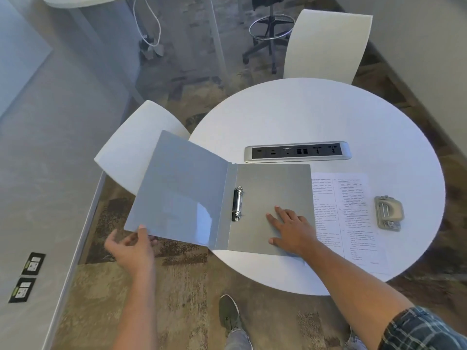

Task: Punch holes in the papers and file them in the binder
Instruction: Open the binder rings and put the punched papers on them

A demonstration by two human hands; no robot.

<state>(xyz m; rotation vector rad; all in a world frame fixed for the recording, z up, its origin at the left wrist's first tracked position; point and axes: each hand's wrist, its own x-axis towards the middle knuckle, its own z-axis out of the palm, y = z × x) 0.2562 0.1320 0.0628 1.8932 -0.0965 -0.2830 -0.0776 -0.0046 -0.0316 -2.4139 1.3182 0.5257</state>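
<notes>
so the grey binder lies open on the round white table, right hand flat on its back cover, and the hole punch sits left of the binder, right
Not quite. The head view shows the clear grey hole punch right of the open grey ring binder, beyond the printed paper sheets. The rest holds: the right hand lies flat on its back cover, on the round white table.

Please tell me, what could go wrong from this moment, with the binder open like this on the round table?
1. The grey plastic ring binder lies with its front cover past the round white table's edge, held only by the left hand; released, it may tip or slide off.
2. The binder covers part of the printed white papers; pulling them out could crease them.
3. The small metal hole punch sits near the rim; a sweeping arm could knock it off.
</notes>
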